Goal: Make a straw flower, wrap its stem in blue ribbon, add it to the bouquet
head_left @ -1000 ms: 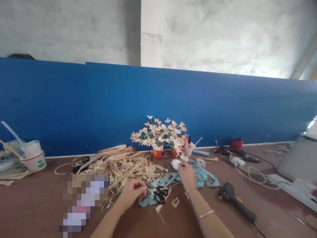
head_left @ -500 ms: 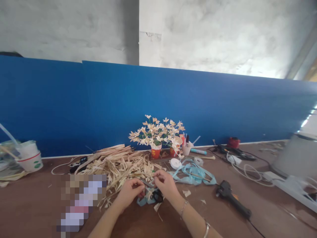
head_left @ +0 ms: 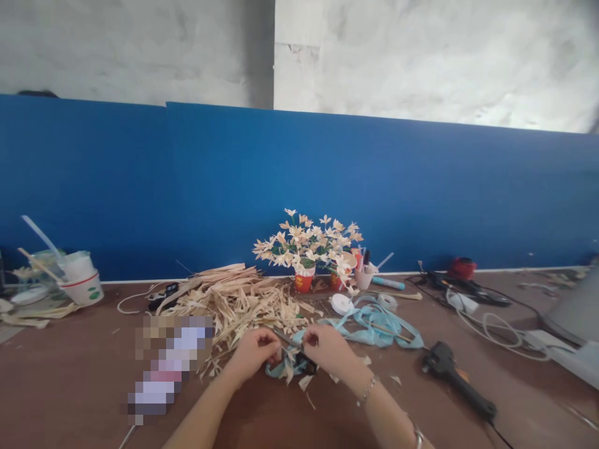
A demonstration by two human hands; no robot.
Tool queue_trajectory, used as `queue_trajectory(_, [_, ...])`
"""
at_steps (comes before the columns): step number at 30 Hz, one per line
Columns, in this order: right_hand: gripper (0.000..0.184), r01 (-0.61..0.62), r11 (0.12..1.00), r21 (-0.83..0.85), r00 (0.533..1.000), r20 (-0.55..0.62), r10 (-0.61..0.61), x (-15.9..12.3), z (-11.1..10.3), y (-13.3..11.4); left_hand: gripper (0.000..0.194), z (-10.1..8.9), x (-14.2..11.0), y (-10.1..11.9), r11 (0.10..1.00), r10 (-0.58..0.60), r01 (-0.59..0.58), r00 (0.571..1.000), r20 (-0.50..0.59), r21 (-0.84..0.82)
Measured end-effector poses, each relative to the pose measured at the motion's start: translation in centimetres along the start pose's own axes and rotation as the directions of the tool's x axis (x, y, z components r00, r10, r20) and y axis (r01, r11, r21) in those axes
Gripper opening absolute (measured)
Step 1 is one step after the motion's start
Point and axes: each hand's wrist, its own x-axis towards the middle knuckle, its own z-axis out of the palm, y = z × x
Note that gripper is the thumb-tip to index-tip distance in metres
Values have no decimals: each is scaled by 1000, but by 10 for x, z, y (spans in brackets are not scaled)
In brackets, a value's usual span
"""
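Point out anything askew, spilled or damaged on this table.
Right of centre, the blue ribbon lies in tangled loops, and pale scraps litter the brown table. Farther right, what looks like a glue gun lies without a visible stand. No spilled liquid or clear damage shows.

Your husk pile [head_left: 243,305] sits left of the ribbon [head_left: 374,321], glue gun [head_left: 456,380] off to the right, and the flowers [head_left: 309,240] are in pots [head_left: 304,280] behind, all on the table [head_left: 365,405].

The one view sits on my head, behind and above my fingers [head_left: 312,342]. It looks forward and down, past them, over the desk [head_left: 262,415] to the blue board [head_left: 234,187].
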Motion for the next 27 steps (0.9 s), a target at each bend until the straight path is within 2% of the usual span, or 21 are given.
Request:
queue_trajectory(3, [17,-71,995,-66,997,-6,71,-6,0,-4,18,-1,-2,5,1000,-13,14,999,-33,28])
queue_trajectory(9, [20,24,999,-26,990,138,-20,-14,7,-12,19,-4,0,2,999,-11,12,999,-33,43])
queue_trajectory(13, [23,37,999,-30,987,158,-32,-13,13,-13,18,-5,1,2,999,-17,19,999,-41,49])
queue_trajectory(18, [23,-32,999,-44,995,96,36,-9,19,-6,19,-4,-1,5,998,-11,14,999,-47,60])
queue_trajectory(22, [12,-79,997,15,997,14,79,-6,13,3,22,-3,-2,5,998,-36,39,997,-61,48])
queue_trajectory(24, [12,-57,996,71,998,-11,58,-4,10,6,22,-3,-2,5,998,-46,49,997,-59,48])
queue_trajectory(27, [24,16,975,223,998,-67,-1,-2,9,6,22,-2,-2,5,998,-33,35,999,-34,42])
